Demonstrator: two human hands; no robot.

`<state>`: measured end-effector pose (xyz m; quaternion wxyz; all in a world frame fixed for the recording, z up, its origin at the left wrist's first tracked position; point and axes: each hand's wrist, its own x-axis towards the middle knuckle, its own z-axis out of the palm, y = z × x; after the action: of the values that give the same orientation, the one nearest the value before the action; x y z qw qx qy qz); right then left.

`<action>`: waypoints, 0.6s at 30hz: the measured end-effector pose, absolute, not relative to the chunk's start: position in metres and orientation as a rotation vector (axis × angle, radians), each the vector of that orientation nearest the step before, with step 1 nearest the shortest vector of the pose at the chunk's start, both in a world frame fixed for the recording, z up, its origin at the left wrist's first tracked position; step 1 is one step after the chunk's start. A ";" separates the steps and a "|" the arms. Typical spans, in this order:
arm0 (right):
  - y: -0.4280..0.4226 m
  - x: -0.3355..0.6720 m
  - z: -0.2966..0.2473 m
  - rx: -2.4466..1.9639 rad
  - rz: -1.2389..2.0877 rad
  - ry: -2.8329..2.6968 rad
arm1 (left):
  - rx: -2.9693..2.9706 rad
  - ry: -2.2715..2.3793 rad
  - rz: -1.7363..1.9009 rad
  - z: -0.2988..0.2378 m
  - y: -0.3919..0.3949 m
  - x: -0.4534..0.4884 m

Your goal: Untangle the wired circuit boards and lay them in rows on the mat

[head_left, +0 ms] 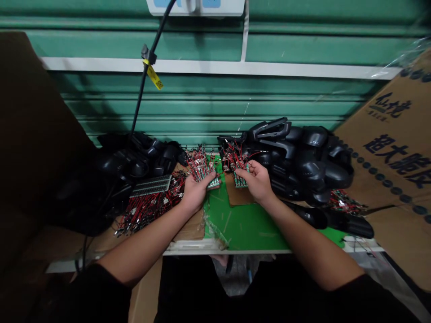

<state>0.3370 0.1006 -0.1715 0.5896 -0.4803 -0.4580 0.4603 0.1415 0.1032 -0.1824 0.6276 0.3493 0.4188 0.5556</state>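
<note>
Well, my left hand (pixel 198 193) and right hand (pixel 256 180) are both closed, each pinching a sheaf of small green circuit boards (pixel 213 183) by its board ends, so the red leads fan out past my fingertips and stay untangled. Beneath them lies a green work mat (pixel 247 226). At ten o'clock sits a heap of wired boards (pixel 151 207); at one o'clock, black moulded plastic parts (pixel 296 161); at two o'clock, a printed cardboard carton (pixel 390 148). Farthest off, at twelve, stands a green roller shutter (pixel 202 103).
</note>
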 end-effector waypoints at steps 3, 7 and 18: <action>0.100 0.337 -0.170 -1.121 1.116 -1.078 | 0.812 0.936 1.247 -0.180 0.102 0.140; 0.098 0.336 -0.170 -1.128 1.146 -1.066 | 0.825 0.928 1.242 -0.179 0.101 0.140; 0.096 0.330 -0.166 -1.086 1.328 -1.058 | 0.879 0.961 1.292 -0.191 0.107 0.142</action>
<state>0.3302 0.0956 -0.1664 0.5337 -0.4557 -0.4440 0.5571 0.1417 0.1069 -0.1908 0.6078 0.3806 0.4160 0.5591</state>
